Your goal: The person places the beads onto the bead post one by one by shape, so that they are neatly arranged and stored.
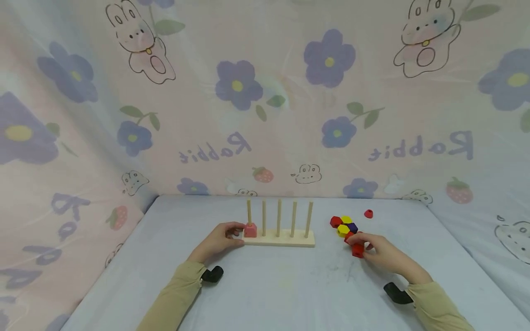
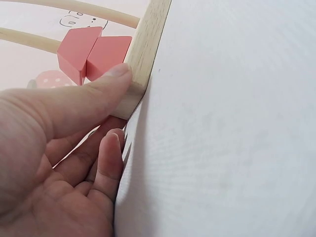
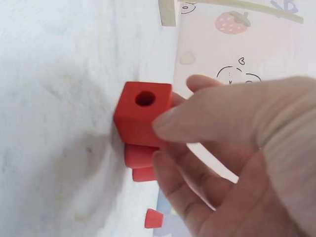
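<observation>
A wooden peg stand (image 1: 277, 241) with several upright pegs lies on the table. Two pinkish-red blocks (image 2: 106, 54) are threaded on its leftmost peg. My left hand (image 1: 220, 239) holds the left end of the base, thumb pressed on the wood beside the blocks. To the right of the stand, my right hand (image 1: 383, 253) pinches a red block (image 3: 143, 116) with a round hole in one face; the thumb lies on its side and other fingers are partly hidden behind it. More red pieces (image 3: 140, 157) sit just beyond that block.
Beside the right hand lie loose beads: yellow ones (image 1: 343, 230), a dark blue one (image 1: 352, 227) and a red one (image 1: 336, 222). A small red piece (image 1: 368, 214) lies apart, farther back. Behind the white table (image 1: 265, 289) hangs a patterned curtain (image 1: 281, 115).
</observation>
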Demonstrator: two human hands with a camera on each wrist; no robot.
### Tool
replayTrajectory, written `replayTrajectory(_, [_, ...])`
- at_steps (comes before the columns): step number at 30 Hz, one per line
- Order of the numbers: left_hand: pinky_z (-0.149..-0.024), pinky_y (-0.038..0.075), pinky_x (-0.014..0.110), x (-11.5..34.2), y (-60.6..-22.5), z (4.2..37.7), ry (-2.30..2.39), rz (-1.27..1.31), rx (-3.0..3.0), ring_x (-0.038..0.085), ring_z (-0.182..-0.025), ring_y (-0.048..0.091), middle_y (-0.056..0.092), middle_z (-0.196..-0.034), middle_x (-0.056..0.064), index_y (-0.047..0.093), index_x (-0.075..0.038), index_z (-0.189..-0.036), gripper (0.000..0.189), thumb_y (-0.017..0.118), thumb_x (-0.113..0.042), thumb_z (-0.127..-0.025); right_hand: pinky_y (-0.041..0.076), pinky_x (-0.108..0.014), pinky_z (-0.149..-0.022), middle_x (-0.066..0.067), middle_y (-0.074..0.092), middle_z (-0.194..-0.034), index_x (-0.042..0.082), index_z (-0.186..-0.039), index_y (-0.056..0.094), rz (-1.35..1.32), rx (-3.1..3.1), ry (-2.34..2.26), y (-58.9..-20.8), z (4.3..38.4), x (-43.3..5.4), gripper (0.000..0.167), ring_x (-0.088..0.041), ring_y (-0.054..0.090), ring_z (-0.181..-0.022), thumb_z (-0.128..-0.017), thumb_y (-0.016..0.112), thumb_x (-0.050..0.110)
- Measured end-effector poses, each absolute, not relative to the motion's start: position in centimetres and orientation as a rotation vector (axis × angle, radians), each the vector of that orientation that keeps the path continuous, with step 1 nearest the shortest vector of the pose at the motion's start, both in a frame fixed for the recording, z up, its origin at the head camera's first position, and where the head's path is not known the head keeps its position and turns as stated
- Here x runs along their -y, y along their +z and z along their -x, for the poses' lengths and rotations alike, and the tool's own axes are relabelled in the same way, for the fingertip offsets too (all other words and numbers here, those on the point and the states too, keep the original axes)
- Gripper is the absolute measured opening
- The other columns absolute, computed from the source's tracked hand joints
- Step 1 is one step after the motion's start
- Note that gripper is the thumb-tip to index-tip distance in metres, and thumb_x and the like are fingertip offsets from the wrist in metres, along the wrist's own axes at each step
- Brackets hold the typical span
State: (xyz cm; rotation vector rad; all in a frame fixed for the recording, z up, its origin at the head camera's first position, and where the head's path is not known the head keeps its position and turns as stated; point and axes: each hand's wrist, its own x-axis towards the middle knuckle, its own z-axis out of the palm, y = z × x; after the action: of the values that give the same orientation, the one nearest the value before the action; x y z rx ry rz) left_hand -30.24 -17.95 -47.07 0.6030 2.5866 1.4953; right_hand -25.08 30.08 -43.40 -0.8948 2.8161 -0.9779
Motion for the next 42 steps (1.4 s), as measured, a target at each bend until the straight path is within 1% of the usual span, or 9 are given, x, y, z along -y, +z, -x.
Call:
replayTrajectory(3, [-0.074,0.043,0.03,17.6,-45.7,29.3,1.518,-0.626,-2.56,0.032,-0.091,0.053,0.059,-0.106,0.024,0.058,0.006,-0.122,0.045,0.074,-0.001,-0.081,0.049,-0.033,-0.077,-0.008,0.062,-0.114,0.008,-0.116,0.061,0.887,-2.802,-0.947,-43.0,24.9,-30.1,0.044,-0.028,0.053,-0.1,-0.079,0.062,-0.015])
replayTrajectory(6, [-0.074,0.042,0.031,17.4,-44.7,28.7,1.513,-0.62,-2.55,0.034,-0.091,0.052,0.058,-0.106,0.027,0.057,0.008,-0.122,0.044,0.072,0.001,-0.081,0.049,-0.032,-0.077,-0.008,0.062,-0.115,0.008,-0.116,0.061,0.881,-2.794,-0.93,-42.8,24.8,-30.1,0.044,-0.028,0.053,-0.099,-0.078,0.062,-0.014])
replayTrajectory(9, [-0.073,0.042,0.029,17.5,-45.6,29.4,1.521,-0.61,-2.556,0.029,-0.087,0.052,0.058,-0.104,0.024,0.058,0.006,-0.123,0.045,0.074,-0.001,-0.081,0.049,-0.031,-0.075,-0.007,0.062,-0.111,0.008,-0.114,0.063,0.869,-2.81,-0.917,-43.0,24.8,-30.2,0.04,-0.025,0.053,-0.095,-0.079,0.064,-0.012])
replayTrajectory(14, [-0.071,0.042,0.027,17.9,-47.4,30.6,1.523,-0.597,-2.56,0.022,-0.085,0.052,0.06,-0.102,0.015,0.059,0.001,-0.123,0.048,0.077,-0.006,-0.079,0.047,-0.028,-0.073,-0.005,0.063,-0.107,0.008,-0.111,0.064,0.844,-2.814,-0.912,-43.4,24.7,-30.2,0.036,-0.02,0.052,-0.091,-0.079,0.067,-0.008])
replayTrajectory(21, [-0.075,0.042,0.03,18.0,-47.4,30.5,1.47,-0.581,-2.582,0.02,-0.087,0.053,0.061,-0.101,0.008,0.061,-0.004,-0.123,0.048,0.078,-0.013,-0.079,0.049,-0.03,-0.075,-0.002,0.062,-0.105,0.008,-0.109,0.064,0.88,-2.811,-0.909,-43.4,24.7,-30.5,0.033,-0.016,0.053,-0.089,-0.08,0.067,-0.008])
replayTrajectory(26, [-0.077,0.042,0.031,18.0,-47.2,30.6,1.45,-0.58,-2.608,0.019,-0.09,0.053,0.061,-0.102,0.003,0.061,-0.006,-0.123,0.047,0.077,-0.012,-0.08,0.05,-0.033,-0.078,-0.001,0.062,-0.106,0.007,-0.111,0.063,0.893,-2.803,-0.951,-42.9,24.7,-30.7,0.031,-0.02,0.055,-0.094,-0.082,0.069,-0.002])
replayTrajectory(32, [-0.076,0.042,0.031,17.9,-47.1,30.7,1.442,-0.568,-2.607,0.019,-0.089,0.053,0.062,-0.103,0.004,0.062,-0.006,-0.122,0.046,0.078,-0.014,-0.08,0.05,-0.029,-0.081,-0.003,0.062,-0.111,0.006,-0.115,0.06,0.877,-2.796,-1.075,-41.9,24.5,-30.6,0.034,-0.017,0.058,-0.098,-0.083,0.072,0.002])
replayTrajectory(36, [-0.076,0.042,0.031,17.9,-47.2,30.7,1.451,-0.575,-2.593,0.02,-0.09,0.053,0.062,-0.104,0.005,0.062,-0.005,-0.122,0.046,0.078,-0.014,-0.08,0.051,-0.026,-0.08,-0.006,0.062,-0.112,0.003,-0.117,0.058,0.859,-2.811,-1.184,-41.1,24.3,-30.1,0.037,-0.015,0.06,-0.097,-0.083,0.072,0.001])
replayTrajectory(42, [-0.077,0.042,0.032,18.0,-47.2,30.8,1.461,-0.6,-2.592,0.02,-0.09,0.053,0.062,-0.105,0.007,0.062,-0.003,-0.122,0.046,0.078,-0.012,-0.08,0.049,-0.02,-0.079,-0.011,0.06,-0.112,0.0,-0.117,0.056,0.894,-2.828,-1.341,-39.3,24.7,-28.5,0.035,-0.015,0.063,-0.094,-0.085,0.07,0.0])
